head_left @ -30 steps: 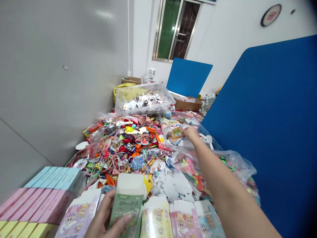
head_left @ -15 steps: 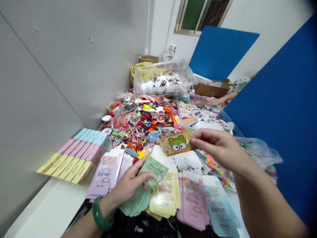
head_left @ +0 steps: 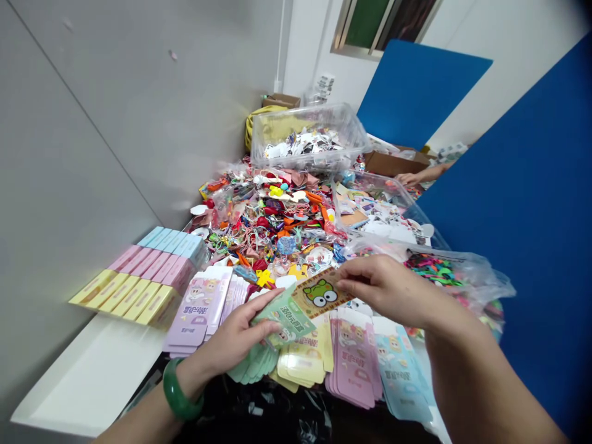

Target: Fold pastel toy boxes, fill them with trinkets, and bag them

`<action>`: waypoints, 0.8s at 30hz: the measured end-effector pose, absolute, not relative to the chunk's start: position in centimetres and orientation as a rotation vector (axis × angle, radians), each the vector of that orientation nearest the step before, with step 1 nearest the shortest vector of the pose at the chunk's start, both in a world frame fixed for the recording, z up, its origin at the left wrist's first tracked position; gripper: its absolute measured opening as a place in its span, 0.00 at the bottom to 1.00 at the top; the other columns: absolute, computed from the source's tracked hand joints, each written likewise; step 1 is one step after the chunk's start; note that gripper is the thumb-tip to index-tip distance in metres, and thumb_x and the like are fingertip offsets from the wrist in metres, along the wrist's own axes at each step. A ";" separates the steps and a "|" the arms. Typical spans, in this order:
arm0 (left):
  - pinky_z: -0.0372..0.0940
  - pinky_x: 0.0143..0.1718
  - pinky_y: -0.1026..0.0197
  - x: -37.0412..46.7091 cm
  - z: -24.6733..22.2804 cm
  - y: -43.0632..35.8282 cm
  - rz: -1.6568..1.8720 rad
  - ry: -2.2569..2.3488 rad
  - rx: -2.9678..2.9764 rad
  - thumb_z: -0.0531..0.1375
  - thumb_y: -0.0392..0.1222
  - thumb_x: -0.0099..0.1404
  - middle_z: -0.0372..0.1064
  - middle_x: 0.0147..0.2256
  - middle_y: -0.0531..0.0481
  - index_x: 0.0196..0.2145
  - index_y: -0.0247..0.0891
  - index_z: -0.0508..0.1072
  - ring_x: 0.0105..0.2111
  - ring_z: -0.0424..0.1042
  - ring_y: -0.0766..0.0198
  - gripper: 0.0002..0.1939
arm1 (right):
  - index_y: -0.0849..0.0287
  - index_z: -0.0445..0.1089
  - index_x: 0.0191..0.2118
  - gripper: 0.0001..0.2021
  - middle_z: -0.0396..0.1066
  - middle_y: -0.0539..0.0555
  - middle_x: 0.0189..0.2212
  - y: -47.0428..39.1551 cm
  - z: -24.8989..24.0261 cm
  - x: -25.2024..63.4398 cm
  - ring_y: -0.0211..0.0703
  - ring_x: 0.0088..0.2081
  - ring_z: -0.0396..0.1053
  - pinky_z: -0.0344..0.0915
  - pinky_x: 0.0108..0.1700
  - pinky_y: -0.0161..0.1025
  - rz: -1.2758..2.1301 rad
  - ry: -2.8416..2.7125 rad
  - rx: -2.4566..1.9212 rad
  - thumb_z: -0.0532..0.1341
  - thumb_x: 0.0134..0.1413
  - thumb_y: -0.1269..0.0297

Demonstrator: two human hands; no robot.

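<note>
My left hand [head_left: 243, 336] is closed on a green printed paper box [head_left: 284, 319], thumb on its front face. A bright green bangle [head_left: 178, 391] circles that wrist. Between the fingers and thumb of my right hand [head_left: 382, 283] is a brown-gold card with a green frog face [head_left: 322, 293]. The card's lower left edge meets the upper edge of the green box; whether it is inside, I cannot tell. Below lie stacks of flat boxes: green [head_left: 254, 364], yellow [head_left: 303, 364], pink [head_left: 354, 364] and blue [head_left: 401, 376]. A purple stack [head_left: 192, 314] lies left of my left hand.
Finished-looking boxes in blue, pink and yellow rows [head_left: 139, 271] stand at left on a white surface [head_left: 87, 370]. A heap of small trinkets [head_left: 272, 228] fills the middle. Clear bins [head_left: 309, 157] stand behind. Blue panels [head_left: 518, 185] border the right, where another person's hand [head_left: 411, 177] shows.
My right hand has brought the frog card down and left, from apart to touching the green box's upper edge. My left hand keeps its hold on the box.
</note>
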State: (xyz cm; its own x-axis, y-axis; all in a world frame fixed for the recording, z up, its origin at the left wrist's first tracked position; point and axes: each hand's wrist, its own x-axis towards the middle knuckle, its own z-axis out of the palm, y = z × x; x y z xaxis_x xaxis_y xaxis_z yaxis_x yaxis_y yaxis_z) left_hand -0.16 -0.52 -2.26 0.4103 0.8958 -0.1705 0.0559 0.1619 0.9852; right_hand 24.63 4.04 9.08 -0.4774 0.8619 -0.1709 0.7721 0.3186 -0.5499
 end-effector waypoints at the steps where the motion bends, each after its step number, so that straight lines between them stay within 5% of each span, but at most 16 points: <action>1: 0.52 0.62 0.52 -0.1 -2.2 -0.5 0.767 0.969 1.279 0.62 0.43 0.61 0.63 0.59 0.51 0.58 0.46 0.65 0.60 0.59 0.52 0.27 | 0.55 0.75 0.27 0.10 0.70 0.48 0.21 4.0 8.9 24.3 0.37 0.23 0.64 0.55 0.24 0.33 0.891 -2.418 -1.502 0.57 0.55 0.63; 5: 0.56 0.59 0.51 0.0 -2.2 -0.4 0.785 0.964 1.211 0.62 0.44 0.61 0.66 0.57 0.50 0.57 0.46 0.66 0.58 0.62 0.51 0.27 | 0.55 0.76 0.34 0.08 0.70 0.49 0.20 4.9 7.8 23.8 0.38 0.22 0.65 0.56 0.24 0.33 0.929 -2.218 -1.483 0.61 0.51 0.60; 9: 0.63 0.53 0.52 -0.2 -2.8 -0.3 0.817 0.979 1.037 0.63 0.45 0.60 0.68 0.55 0.47 0.58 0.44 0.64 0.55 0.65 0.49 0.28 | 0.57 0.74 0.31 0.10 0.71 0.51 0.21 8.3 4.7 25.7 0.40 0.24 0.67 0.58 0.26 0.35 0.600 -1.957 -1.884 0.58 0.53 0.59; 17: 0.64 0.53 0.54 -0.3 -3.4 -0.2 0.916 0.887 0.866 0.63 0.43 0.61 0.68 0.55 0.45 0.56 0.41 0.66 0.51 0.70 0.52 0.26 | 0.56 0.75 0.42 0.15 0.75 0.59 0.39 12.2 -3.0 25.9 0.53 0.40 0.71 0.57 0.33 0.38 0.352 -1.937 -2.146 0.63 0.46 0.60; 24: 0.65 0.51 0.54 -0.7 -3.3 0.0 0.936 0.968 0.874 0.63 0.46 0.60 0.69 0.55 0.46 0.55 0.43 0.66 0.51 0.70 0.51 0.25 | 0.56 0.76 0.32 0.12 0.77 0.54 0.30 11.8 -2.4 27.9 0.47 0.36 0.72 0.61 0.35 0.37 0.364 -1.808 -2.056 0.56 0.53 0.60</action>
State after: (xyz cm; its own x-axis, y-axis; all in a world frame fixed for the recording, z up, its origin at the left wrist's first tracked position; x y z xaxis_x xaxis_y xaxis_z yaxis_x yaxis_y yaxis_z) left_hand -0.71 0.00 -3.34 0.2722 0.9225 -0.2736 -0.2432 0.3411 0.9080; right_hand 27.90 11.77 -2.37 0.1397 0.9887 0.0534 0.8912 -0.1021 -0.4419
